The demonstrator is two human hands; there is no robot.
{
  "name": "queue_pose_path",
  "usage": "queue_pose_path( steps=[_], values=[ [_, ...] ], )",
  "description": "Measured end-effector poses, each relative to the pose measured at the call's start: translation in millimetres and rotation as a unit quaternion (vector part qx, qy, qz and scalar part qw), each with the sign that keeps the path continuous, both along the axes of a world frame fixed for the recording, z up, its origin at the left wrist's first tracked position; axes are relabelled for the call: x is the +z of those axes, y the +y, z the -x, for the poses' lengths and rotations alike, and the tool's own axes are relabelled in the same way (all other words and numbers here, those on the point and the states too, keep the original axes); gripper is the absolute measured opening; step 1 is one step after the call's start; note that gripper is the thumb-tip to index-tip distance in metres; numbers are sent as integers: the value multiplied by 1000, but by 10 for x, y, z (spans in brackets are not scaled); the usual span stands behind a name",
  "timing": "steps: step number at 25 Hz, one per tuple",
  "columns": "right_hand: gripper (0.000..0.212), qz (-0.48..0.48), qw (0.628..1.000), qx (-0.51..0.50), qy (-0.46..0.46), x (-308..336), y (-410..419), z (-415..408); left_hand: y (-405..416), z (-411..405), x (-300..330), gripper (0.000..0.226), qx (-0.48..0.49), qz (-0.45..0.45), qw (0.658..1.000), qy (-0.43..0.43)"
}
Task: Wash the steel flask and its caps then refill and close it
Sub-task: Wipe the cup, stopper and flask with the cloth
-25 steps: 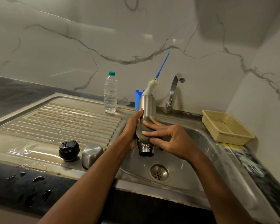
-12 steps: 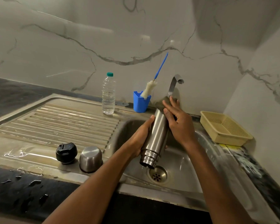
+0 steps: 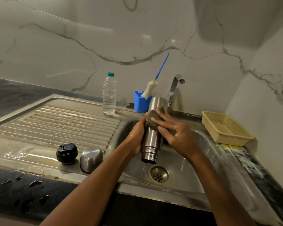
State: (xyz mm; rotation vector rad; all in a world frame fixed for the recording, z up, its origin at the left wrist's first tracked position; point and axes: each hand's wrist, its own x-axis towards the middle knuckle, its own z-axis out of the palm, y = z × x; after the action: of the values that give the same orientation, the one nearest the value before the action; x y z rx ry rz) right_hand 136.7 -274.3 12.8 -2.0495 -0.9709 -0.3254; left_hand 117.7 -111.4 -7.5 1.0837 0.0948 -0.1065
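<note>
Left hand (image 3: 138,136) grips flask (image 3: 152,141), mouth down over sink (image 3: 203,160); right hand (image 3: 175,132) presses scrub pad (image 3: 151,120) around flask body, fingers curled.

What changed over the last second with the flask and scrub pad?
The right hand slid the scrub pad from near the flask's mouth up to its base end, then partway back. The left hand kept gripping the steel flask, mouth down over the sink. Black cap and steel cap stayed put.
</note>
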Motion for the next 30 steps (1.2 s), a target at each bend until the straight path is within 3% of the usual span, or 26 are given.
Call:
queue_pose_path(
  steps=[6,10,15,22,26,30],
  values=[
    [39,-69,990,-127,-4,143,25,-224,-67,35,66,53,-54,-68,996,-5],
    [39,-89,991,-104,-5,143,37,-167,-50,31,69,57,-61,-14,998,-15],
    [39,-31,998,-30,-39,-2,53,-6,59,-30,16,61,-18,-13,999,-35],
    [38,-73,986,-149,-6,162,13,-250,-9,-26,27,56,-56,-63,996,-33],
    [38,-70,989,-126,13,109,-32,-185,24,-61,9,52,-49,-71,995,-56],
    [39,-46,999,-27,3,24,-12,-11,82,-42,-3,56,-32,-26,997,-60]
  ],
)
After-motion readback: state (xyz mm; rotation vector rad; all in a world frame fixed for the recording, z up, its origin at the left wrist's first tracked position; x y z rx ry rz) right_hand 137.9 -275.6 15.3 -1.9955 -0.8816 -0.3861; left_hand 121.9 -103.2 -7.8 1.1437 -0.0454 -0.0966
